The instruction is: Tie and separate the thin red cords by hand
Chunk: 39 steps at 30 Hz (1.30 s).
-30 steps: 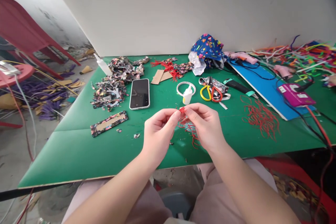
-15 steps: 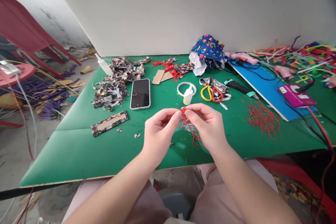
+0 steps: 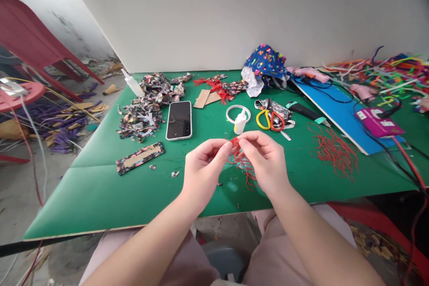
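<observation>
Since the red cord [image 3: 235,141] looks thin, we pinch it in our left hand [image 3: 203,170] and right hand [image 3: 266,163] above the counter [image 3: 97,205], presumably for fine control, scissors [image 3: 268,118] lying just beyond, apparently for easy reach.

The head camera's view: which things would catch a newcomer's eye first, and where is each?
Probably the left hand and right hand, close together at front centre with red cord between their fingertips. Then the broad green tabletop below them, with patterned blue cloth heaped at its back. At far right, a multicoloured tangle of strips stands out.
</observation>
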Available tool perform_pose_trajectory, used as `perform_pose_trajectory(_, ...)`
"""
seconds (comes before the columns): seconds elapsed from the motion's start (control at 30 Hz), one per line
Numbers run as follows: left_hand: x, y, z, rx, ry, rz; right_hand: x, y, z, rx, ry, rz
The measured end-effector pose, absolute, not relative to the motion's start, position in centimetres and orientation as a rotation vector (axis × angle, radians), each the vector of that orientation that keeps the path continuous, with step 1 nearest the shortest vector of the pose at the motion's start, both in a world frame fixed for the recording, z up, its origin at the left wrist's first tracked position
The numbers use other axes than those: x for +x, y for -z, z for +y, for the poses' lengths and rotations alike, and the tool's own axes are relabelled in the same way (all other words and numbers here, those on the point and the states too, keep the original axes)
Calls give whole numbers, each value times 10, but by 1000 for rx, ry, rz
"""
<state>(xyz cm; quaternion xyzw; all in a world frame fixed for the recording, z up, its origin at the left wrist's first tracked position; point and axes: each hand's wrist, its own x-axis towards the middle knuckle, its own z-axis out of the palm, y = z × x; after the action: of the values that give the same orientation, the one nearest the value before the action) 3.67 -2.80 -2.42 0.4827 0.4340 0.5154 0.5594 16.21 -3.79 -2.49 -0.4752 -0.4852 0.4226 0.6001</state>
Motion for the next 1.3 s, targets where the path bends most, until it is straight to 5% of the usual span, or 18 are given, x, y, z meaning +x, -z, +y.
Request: perform_pose_trajectory(1.3, 38, 30, -27, 1100, -1179, 957, 165, 29, -39, -1095, -986, -1146)
